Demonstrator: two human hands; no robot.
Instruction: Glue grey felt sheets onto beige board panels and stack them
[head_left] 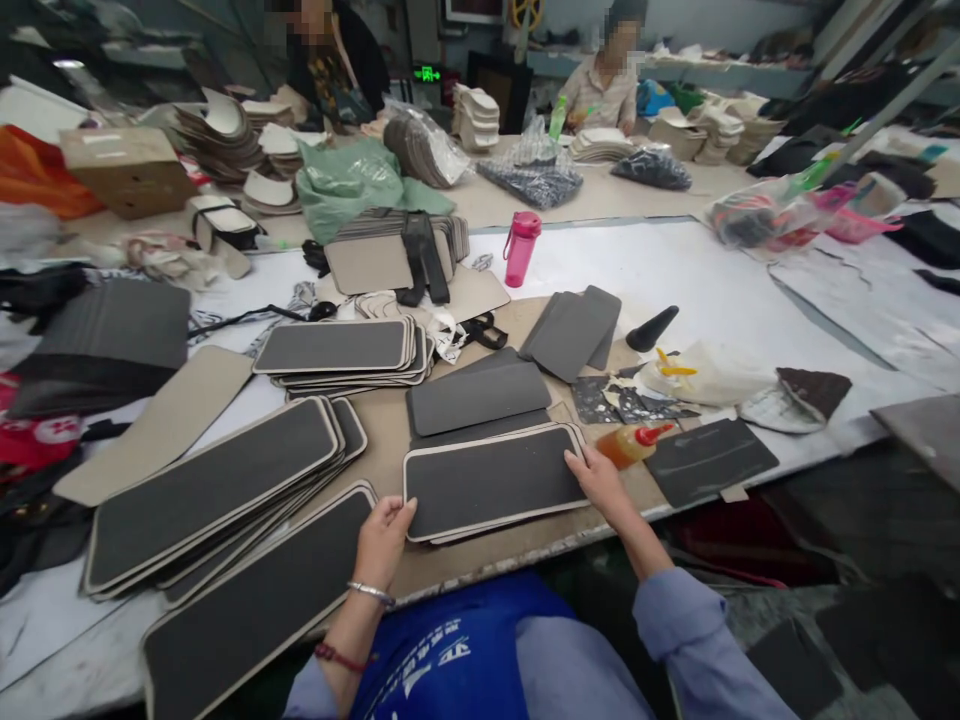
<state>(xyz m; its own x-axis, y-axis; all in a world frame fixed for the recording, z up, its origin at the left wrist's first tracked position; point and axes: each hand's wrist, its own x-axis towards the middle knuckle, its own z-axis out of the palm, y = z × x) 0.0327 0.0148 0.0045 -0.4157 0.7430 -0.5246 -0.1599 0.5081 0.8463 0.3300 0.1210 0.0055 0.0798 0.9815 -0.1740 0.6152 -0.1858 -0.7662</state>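
Observation:
In front of me lies a dark grey rounded panel with a pale border [491, 480], on top of at least one similar piece. My left hand [384, 540] pinches its left edge between thumb and fingers. At the opposite end, my right hand [598, 478] grips the right edge, thumb on the upper face. Plain dark grey sheets [480, 397] sit just behind the panel. Close to my right hand an amber bottle with a red tip [630, 447] lies on its side. Left of my left hand, another bordered panel [262, 610] overhangs the table's front.
Stacks of bordered panels [217, 490] fill the left side. A pink bottle [523, 250] stands upright farther back. A glue-smeared dark sheet [712, 460] lies at right, near a white bag [705, 375]. Two people work across the table among piles of pieces.

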